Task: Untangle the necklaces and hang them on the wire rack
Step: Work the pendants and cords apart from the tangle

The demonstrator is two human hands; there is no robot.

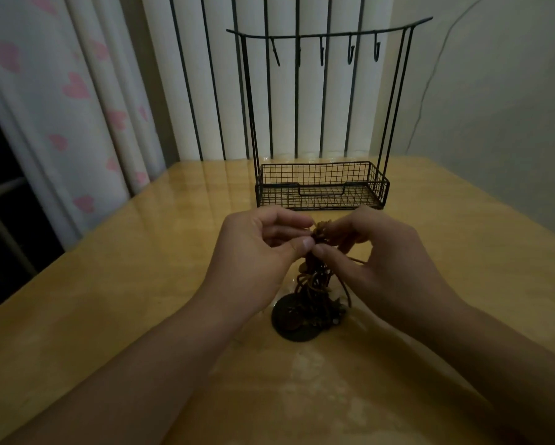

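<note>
Brown tangled cord necklaces (pixel 314 284) hung pinched betw left hand (pixel 256 255) & right hand (pixel 379 261), lifted to pick knot apart; black wire rack (pixel 321 184) hooks w/ nothing hung

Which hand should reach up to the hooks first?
Probably the right hand. Both hands pinch the tangled necklaces, but the hooks on the rack sit slightly toward the right. The left hand could keep its grip on the bundle. It is close, though.
</note>
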